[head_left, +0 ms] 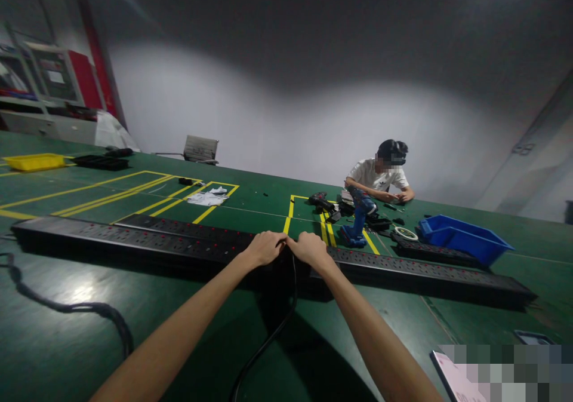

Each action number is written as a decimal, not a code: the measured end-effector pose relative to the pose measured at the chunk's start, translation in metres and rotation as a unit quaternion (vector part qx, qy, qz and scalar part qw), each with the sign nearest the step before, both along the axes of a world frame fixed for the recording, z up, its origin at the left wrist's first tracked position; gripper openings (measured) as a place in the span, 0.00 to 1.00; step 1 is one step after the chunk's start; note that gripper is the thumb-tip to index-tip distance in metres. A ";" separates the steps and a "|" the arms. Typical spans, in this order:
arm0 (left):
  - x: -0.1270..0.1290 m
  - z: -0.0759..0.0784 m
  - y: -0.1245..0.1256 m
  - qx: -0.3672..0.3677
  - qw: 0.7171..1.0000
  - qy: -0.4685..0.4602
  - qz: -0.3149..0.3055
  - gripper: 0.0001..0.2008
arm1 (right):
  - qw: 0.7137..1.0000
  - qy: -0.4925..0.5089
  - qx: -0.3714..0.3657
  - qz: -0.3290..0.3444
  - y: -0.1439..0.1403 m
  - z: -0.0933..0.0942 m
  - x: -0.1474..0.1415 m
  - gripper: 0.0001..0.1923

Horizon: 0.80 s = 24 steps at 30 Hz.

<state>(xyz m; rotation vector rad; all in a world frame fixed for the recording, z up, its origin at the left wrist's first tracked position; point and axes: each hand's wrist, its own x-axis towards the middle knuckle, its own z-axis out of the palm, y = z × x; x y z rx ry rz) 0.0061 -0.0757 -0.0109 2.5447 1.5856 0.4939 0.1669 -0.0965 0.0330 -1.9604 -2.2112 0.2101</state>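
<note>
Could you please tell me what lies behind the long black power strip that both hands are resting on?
A second power strip lies behind the long black power strip, then the yellow-taped green table. Both hands cover the join.

We find no readable text: the sign (523, 149) on the far wall is too small to read, and the paper (456, 378) at our right is blurred out.
</note>
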 end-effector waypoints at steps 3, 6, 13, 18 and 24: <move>0.000 0.000 -0.001 0.015 1.000 0.015 -0.004 0.16 | 0.999 -0.028 -0.010 -0.023 -0.006 0.008 -0.007 0.29; 0.001 0.000 -0.003 0.019 1.000 0.024 -0.003 0.16 | 0.999 -0.041 -0.012 -0.029 -0.010 0.011 -0.013 0.28; 0.000 0.000 -0.005 0.007 1.000 0.011 0.008 0.16 | 0.998 -0.035 0.032 -0.030 -0.022 -0.005 -0.019 0.25; 0.000 -0.001 -0.006 0.013 1.000 0.005 0.012 0.16 | 0.997 -0.039 0.056 -0.042 -0.028 -0.018 -0.021 0.25; -0.001 -0.001 -0.006 0.017 1.000 0.013 0.006 0.16 | 0.998 -0.046 0.018 -0.034 -0.010 -0.002 -0.015 0.28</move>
